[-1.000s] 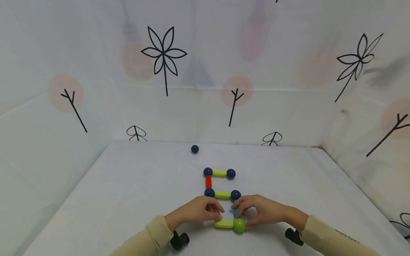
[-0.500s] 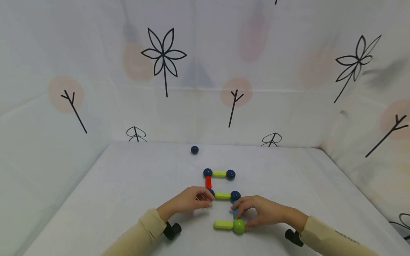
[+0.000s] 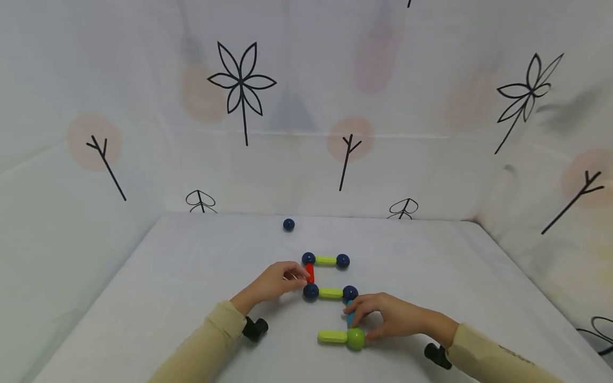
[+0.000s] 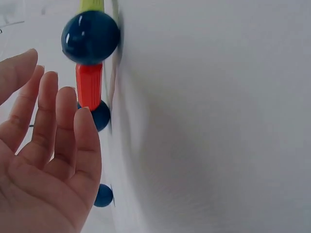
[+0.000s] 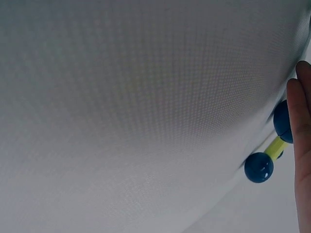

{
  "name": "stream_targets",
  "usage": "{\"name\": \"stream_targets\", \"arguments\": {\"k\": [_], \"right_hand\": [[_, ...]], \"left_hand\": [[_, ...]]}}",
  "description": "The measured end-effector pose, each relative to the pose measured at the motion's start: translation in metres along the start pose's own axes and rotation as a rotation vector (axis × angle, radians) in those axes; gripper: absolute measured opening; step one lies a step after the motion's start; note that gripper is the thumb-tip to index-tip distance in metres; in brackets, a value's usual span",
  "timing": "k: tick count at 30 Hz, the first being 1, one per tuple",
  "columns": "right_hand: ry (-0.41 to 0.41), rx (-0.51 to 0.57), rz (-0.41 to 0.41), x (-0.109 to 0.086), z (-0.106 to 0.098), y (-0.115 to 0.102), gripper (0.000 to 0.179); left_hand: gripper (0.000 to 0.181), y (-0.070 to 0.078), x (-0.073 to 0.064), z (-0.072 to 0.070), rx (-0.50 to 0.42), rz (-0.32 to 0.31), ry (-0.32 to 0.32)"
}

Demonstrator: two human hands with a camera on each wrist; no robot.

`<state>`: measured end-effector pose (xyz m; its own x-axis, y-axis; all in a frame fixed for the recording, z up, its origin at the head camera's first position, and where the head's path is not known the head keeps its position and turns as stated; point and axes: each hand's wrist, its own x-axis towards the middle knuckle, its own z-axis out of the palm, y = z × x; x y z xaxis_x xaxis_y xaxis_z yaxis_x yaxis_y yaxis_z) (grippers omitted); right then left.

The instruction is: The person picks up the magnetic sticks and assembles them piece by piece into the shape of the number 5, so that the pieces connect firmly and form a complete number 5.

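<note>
Sticks and balls of a magnetic building set form an S-like chain on the white table. My left hand (image 3: 275, 282) hovers beside the red stick (image 3: 310, 273), fingers loosely curved and holding nothing; the left wrist view shows its bare palm near that red stick (image 4: 89, 86). A dark blue ball (image 3: 311, 291) sits just below its fingertips. My right hand (image 3: 394, 317) holds the chain's near right corner: fingers bend over the light blue stick (image 3: 350, 320), thumb at the green ball (image 3: 356, 338). A yellow-green stick (image 3: 332, 336) runs left from that ball.
Two more yellow-green sticks, the middle one (image 3: 330, 293) and the far one (image 3: 325, 261), join dark blue balls at their ends. A loose dark blue ball (image 3: 289, 224) lies near the table's back edge. Patterned cloth (image 3: 287, 170) encloses the table (image 3: 215, 255).
My left hand has left the near yellow-green stick and moved away and to the left, up beside the red stick. The right hand stays at the blue stick and green ball.
</note>
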<state>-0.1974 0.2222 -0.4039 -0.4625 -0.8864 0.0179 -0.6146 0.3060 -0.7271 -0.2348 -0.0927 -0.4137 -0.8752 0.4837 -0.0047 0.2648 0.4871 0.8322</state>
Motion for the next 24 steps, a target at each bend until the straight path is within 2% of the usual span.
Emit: {"name": "stream_targets", "arguments": {"k": [9, 16, 24], "right_hand": [[-0.001, 0.006, 0.011, 0.000, -0.001, -0.002, 0.024], [-0.006, 0.004, 0.004, 0.003, 0.001, -0.002, 0.023], [-0.001, -0.004, 0.005, 0.002, -0.001, -0.001, 0.023]], "left_hand": [[0.017, -0.007, 0.018, -0.010, 0.016, -0.092, 0.163], [0.019, -0.014, 0.022, -0.016, 0.000, -0.146, 0.271], [0.024, -0.019, 0.040, -0.022, -0.022, -0.167, 0.381]]}}
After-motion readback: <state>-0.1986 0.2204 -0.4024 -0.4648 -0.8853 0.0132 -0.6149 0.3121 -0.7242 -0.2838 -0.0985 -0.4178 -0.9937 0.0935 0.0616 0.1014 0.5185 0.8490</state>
